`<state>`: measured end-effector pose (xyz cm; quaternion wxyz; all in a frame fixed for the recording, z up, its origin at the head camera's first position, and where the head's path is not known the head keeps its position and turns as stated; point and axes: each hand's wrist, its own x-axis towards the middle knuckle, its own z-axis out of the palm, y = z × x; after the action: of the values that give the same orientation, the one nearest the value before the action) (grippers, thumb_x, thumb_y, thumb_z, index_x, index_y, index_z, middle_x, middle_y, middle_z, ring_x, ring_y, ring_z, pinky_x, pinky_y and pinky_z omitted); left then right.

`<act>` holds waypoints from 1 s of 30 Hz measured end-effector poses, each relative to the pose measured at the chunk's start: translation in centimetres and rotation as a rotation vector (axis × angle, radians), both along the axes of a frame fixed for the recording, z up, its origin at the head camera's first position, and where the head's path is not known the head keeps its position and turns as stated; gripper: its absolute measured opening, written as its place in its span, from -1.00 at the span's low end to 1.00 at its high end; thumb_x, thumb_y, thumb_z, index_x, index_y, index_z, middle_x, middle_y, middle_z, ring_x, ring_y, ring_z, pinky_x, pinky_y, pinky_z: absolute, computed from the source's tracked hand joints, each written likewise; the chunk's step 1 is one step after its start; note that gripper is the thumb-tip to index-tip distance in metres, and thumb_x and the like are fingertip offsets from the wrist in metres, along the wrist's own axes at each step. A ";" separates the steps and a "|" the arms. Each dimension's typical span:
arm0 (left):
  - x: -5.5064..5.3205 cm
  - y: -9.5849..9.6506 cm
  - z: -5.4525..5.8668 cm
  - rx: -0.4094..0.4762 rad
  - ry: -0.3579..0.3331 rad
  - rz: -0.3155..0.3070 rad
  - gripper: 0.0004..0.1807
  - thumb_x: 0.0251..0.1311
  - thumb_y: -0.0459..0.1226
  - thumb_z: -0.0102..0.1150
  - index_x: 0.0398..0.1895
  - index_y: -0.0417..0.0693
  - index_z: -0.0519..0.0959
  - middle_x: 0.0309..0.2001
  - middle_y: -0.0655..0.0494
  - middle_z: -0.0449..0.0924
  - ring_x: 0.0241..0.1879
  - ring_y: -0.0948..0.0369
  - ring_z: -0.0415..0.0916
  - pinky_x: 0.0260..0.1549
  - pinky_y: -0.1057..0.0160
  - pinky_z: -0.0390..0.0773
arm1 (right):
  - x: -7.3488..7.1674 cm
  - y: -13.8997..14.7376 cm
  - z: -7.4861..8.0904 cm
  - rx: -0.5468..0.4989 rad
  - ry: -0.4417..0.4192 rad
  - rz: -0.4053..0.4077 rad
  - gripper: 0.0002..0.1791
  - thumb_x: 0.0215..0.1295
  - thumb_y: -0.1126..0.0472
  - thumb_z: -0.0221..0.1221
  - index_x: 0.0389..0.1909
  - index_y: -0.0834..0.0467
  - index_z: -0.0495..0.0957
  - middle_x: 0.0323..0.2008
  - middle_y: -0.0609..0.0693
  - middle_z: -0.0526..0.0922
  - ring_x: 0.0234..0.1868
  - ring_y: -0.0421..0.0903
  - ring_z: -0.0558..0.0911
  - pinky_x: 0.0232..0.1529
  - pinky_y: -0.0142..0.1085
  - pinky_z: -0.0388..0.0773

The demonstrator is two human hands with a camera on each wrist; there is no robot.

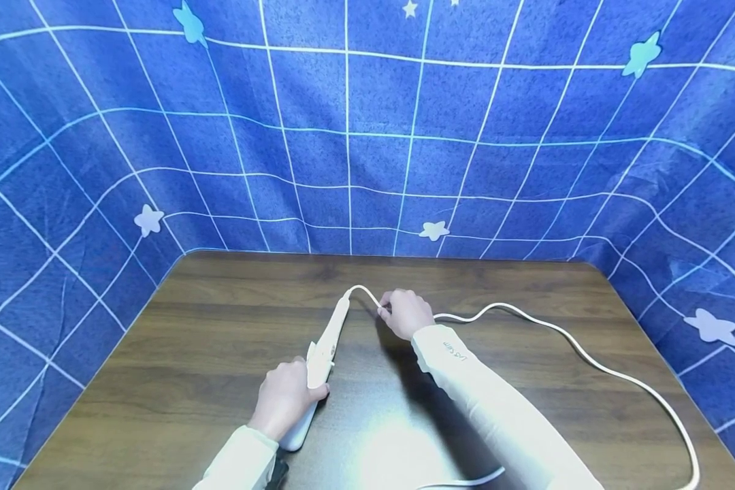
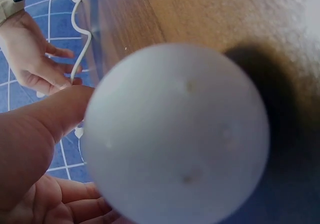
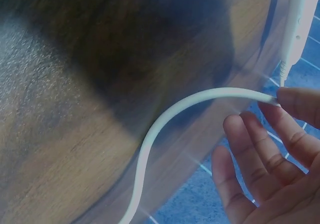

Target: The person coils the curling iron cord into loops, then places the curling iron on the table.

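My left hand [image 1: 283,396] grips the barrel of a white curling iron [image 1: 333,331], which slants over the wooden table with its handle and cord end pointing away from me. Its round, pale barrel end [image 2: 175,134] fills much of the left wrist view and hides part of the fingers. To the right of the handle, my right hand [image 1: 407,314] pinches the white cord [image 1: 548,326] between thumb and index finger, a short way from where it leaves the handle. The other right-hand fingers [image 3: 242,139] are loosely bent below the cord in the right wrist view.
Beyond the right hand the cord winds across the wooden table [image 1: 233,306] to its right front. Another stretch of cord [image 1: 465,482] shows by the right sleeve. A blue curtain [image 1: 380,163] with white grid lines and stars stands behind and at both sides.
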<state>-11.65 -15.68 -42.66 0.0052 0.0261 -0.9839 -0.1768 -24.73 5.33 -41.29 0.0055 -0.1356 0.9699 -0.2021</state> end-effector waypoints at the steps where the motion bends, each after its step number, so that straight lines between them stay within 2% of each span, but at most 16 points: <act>1: 0.0 0.0 0.1 0.002 0.002 -0.002 -0.46 -0.06 -0.05 0.49 -0.33 -0.37 0.53 -0.50 -0.19 0.58 -0.52 -0.08 0.60 -0.57 -0.03 0.56 | 0.0 0.1 0.1 -0.003 0.002 0.001 -0.87 0.38 0.07 0.28 -0.15 -0.03 0.74 -0.21 -0.01 0.73 -0.15 0.14 0.72 -0.19 0.08 0.61; 6: -0.1 0.2 0.4 0.008 0.027 -0.019 -0.48 -0.08 -0.05 0.51 -0.40 -0.32 0.51 -0.54 -0.13 0.54 -0.54 -0.08 0.59 -0.58 -0.04 0.55 | 0.1 0.7 0.4 -0.019 0.011 0.006 -0.87 0.37 0.07 0.28 -0.16 -0.03 0.74 -0.15 0.01 0.76 -0.11 0.17 0.72 -0.18 0.09 0.61; 18: -0.4 0.5 1.2 0.018 0.086 -0.053 -0.52 -0.09 -0.04 0.50 -0.49 -0.21 0.45 -0.61 -0.03 0.47 -0.58 -0.05 0.54 -0.61 -0.04 0.50 | 0.5 1.9 1.5 -0.067 0.057 0.025 -0.89 0.37 0.06 0.28 -0.22 -0.04 0.73 -0.35 -0.15 0.74 -0.21 0.05 0.73 -0.22 0.03 0.60; 24: -0.5 0.5 1.7 0.049 0.084 -0.064 -0.52 -0.09 -0.04 0.49 -0.44 -0.21 0.47 -0.59 -0.01 0.48 -0.58 -0.01 0.53 -0.61 -0.01 0.49 | 0.9 2.4 1.8 -0.098 0.102 0.049 -0.90 0.36 0.06 0.27 -0.25 -0.04 0.72 -0.42 -0.20 0.71 -0.30 -0.04 0.71 -0.25 -0.02 0.59; 30: -0.8 0.7 2.3 0.080 0.095 -0.093 -0.49 -0.07 -0.04 0.49 -0.29 -0.27 0.53 -0.54 -0.03 0.53 -0.55 0.00 0.55 -0.59 0.01 0.52 | 1.5 3.1 2.4 -0.144 0.148 0.068 -0.93 0.35 0.11 0.28 -0.27 -0.02 0.71 -0.44 -0.21 0.71 -0.36 -0.10 0.69 -0.27 -0.06 0.58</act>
<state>-12.46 -14.94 -40.35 0.0424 -0.0278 -0.9749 -0.2169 -23.28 8.44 -38.85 -0.0689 -0.1832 0.9454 -0.2606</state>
